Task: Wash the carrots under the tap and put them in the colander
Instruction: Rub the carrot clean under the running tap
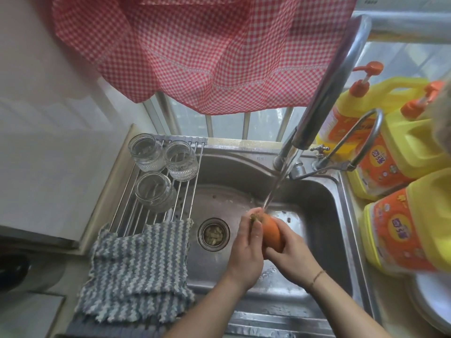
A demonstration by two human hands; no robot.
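Observation:
An orange carrot (271, 232) is held over the steel sink (314, 203), its green-brown stem end up under the stream from the tap (324, 93). My left hand (246, 250) grips the carrot's top and left side. From the right and below, my right hand (290, 254) wraps around its lower part. Water falls onto the carrot's top. No colander shows in this view.
A roll-up rack (188, 176) over the sink's left side carries three upturned glass jars (156, 189). A blue striped knitted cloth (139, 269) lies in front of it. Yellow detergent bottles (402, 230) stand at the right. A red checked curtain (200, 50) hangs above. The drain strainer (213, 234) holds scraps.

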